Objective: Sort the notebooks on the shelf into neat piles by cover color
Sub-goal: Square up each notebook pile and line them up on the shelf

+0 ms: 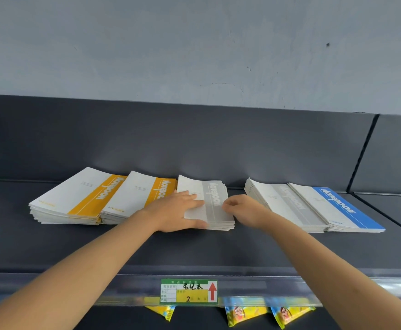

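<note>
On the dark shelf [194,248] the middle grey pile [215,214] lies flat, its long axis running near to far with the far end leaning slightly left (the grey stripe is on its right side). The left hand [175,211] rests flat on the pile's left half, fingers straight. The right hand [241,208] pinches its right edge with curled fingertips. To the left lie one yellow pile [75,196] and another yellow pile [137,194]. To the right are a second grey pile [287,206] and a blue pile [337,208].
</note>
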Tool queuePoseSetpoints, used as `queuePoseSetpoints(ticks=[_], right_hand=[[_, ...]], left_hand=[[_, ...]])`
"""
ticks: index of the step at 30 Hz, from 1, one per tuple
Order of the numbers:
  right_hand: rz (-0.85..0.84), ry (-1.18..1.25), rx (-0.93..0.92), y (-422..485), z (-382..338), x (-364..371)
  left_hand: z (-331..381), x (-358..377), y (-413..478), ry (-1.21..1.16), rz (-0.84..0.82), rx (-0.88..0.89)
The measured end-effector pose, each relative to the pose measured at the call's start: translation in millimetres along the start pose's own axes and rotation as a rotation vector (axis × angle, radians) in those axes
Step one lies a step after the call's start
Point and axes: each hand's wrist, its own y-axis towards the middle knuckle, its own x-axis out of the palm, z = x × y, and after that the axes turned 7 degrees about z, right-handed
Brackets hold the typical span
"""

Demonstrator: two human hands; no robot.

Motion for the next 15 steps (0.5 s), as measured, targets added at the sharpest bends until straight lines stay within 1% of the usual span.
queuePoseSetpoints(ticks=[2,7,8,10,13,15], right_hand=[[-0.009,0.026,0.007,-1.7,1.4,9.0],[0.036,0.126,0.022,-6.8,3.2,12.3],[0.062,0.120,0.026,-7.9,3.7,7.4],[0.167,0.091,0.020,-7.8,5.3,-7.7],[0.322,0.072,0.034,-1.4,17.4,-39.3],[0.420,-0.039,0.062,3.3,33.1,-60.6]], left_hand=[[-0.7,1.2,1.1,-0.053,-0.024,-0.011],[-3.0,-2.0,1.6,-0.099,-0.037,-0.050],[-0.2,-6.6,1.3,-0.105,-0.012,-0.047],[11.1,-16.7,5.3,-0.158,0.079,-0.029],[40.4,-23.1,22.3,-0.428,0.202,-0.023],[63.7,-20.6,43.6,-0.649,0.197,-0.067]])
